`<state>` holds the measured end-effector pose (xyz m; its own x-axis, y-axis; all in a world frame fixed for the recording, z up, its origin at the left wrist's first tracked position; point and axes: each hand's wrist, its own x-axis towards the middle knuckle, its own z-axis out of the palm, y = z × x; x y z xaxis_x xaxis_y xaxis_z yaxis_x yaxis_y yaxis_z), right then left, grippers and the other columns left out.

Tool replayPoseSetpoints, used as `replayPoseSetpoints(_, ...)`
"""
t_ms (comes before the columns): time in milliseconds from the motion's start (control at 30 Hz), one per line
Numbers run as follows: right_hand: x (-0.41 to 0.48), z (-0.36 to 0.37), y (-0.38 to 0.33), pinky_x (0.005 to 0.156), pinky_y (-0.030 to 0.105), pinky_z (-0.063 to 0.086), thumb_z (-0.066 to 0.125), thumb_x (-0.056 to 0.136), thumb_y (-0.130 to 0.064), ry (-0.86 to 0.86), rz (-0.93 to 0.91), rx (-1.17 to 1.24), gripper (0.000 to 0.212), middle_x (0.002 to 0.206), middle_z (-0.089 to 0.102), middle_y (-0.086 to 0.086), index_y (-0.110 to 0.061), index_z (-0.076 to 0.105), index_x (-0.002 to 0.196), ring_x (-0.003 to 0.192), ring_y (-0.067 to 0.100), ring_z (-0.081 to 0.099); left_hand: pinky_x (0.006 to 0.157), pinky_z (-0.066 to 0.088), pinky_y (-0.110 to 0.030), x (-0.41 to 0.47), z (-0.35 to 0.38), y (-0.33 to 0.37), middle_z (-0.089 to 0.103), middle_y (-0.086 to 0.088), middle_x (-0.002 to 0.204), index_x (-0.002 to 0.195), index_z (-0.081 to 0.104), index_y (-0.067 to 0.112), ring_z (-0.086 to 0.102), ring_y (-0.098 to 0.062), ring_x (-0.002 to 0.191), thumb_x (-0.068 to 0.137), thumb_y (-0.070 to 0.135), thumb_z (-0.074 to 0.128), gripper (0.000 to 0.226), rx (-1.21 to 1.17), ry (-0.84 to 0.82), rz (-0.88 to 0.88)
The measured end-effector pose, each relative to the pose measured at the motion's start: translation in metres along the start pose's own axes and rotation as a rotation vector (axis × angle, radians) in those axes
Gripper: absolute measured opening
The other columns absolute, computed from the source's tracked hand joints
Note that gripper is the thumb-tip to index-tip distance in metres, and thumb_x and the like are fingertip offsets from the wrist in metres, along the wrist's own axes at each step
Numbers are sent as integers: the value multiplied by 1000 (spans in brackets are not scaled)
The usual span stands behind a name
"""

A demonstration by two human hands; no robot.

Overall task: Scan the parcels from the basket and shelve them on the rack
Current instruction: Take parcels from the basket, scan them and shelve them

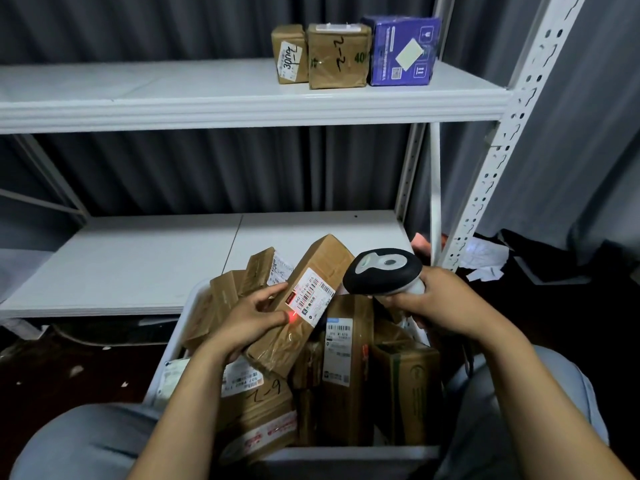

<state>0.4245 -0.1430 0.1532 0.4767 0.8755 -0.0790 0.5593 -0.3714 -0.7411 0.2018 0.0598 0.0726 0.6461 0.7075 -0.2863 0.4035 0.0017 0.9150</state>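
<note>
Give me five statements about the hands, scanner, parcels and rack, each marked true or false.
1. The right hand grips the scanner. True.
2. The left hand holds a blue parcel. False: it holds a brown carton with a barcode label.
3. The blue box stands on the upper shelf. True.
4. The basket is black. False: it is white.
5. The scanner's red light falls on the upper shelf. False: it glows on the brown carton, by the left thumb.

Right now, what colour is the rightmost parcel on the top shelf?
Blue-violet parcel, with a white label; head view.
</note>
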Motion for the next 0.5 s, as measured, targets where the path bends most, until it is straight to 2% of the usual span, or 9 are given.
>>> replayPoseSetpoints(200,1,0,-3,51,31,51,75,82,-25,-27,1,54,12,58,65,1,-24,63,81,48,17,59,92,53,-33,-2,1,2,65,-3,120,119,59,44,67,-18,101,79,9,76,56,-1,3,11)
replayPoseSetpoints(300,3,0,-8,48,29,49,74,83,-25,5,-26,86,12,57,64,1,-23,62,82,48,19,58,95,52,-39,-6,-3,10,67,-1,118,114,60,50,68,-18,101,76,14,79,55,-20,24,33)
replayPoseSetpoints(367,8,-1,-15,48,27,49,74,83,-24,66,-49,112,11,59,64,5,-21,63,84,48,21,58,93,53,-37,-10,-8,21,67,3,116,114,60,51,67,-17,101,74,20,81,55,-30,66,66)
replayPoseSetpoints(433,17,-2,-26,47,29,48,71,85,-22,122,-50,209,13,57,62,12,-12,64,88,46,23,56,89,51,-27,-14,-15,38,67,6,115,120,61,42,65,-13,104,79,18,77,51,-41,118,118)
replayPoseSetpoints(500,27,-6,-39,44,28,45,68,88,-20,155,-35,326,16,49,57,9,-6,61,82,42,19,51,87,51,-27,-18,-23,58,71,4,110,123,62,35,67,-14,102,84,16,72,44,-109,166,158)
